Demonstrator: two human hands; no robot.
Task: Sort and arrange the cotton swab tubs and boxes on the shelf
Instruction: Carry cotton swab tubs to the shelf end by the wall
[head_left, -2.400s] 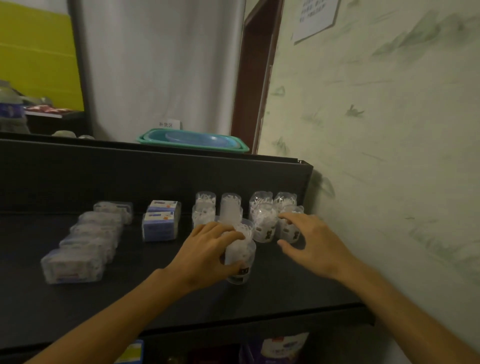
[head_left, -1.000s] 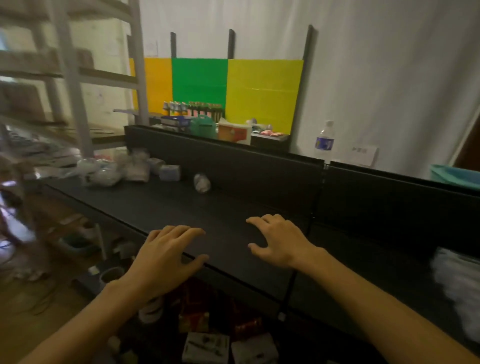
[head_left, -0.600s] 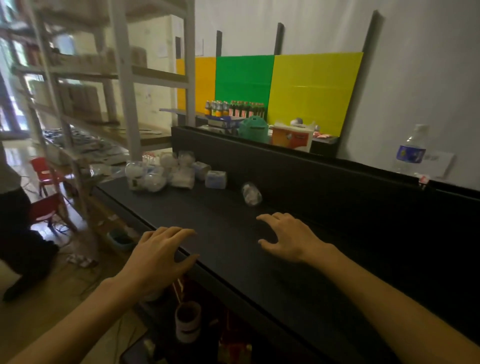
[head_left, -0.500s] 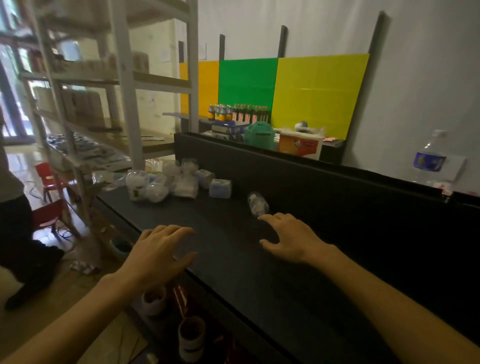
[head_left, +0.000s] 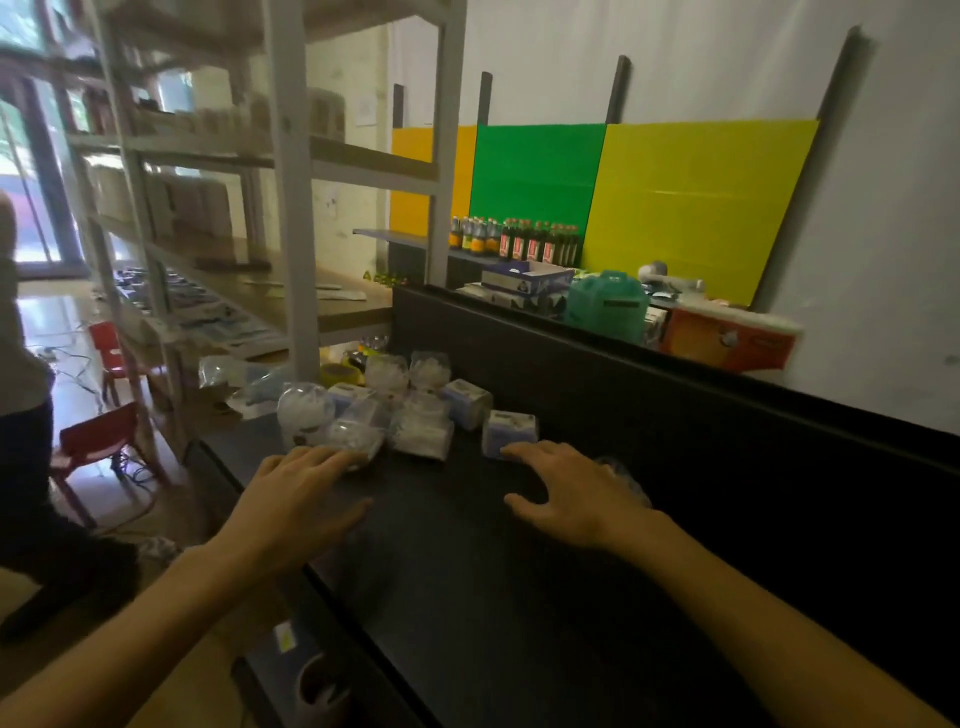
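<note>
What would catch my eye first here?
Probably the two bare hands, left hand and right hand, spread open over a black shelf. Just beyond the fingertips lies a jumbled pile of swab tubs and small boxes. Behind, bright yellow and green panels stand against the wall.

Two flat hands over black shelf (head_left: 467, 597), left hand (head_left: 296, 499), right hand (head_left: 576, 493), swab tubs (head_left: 363, 415) beyond
</note>
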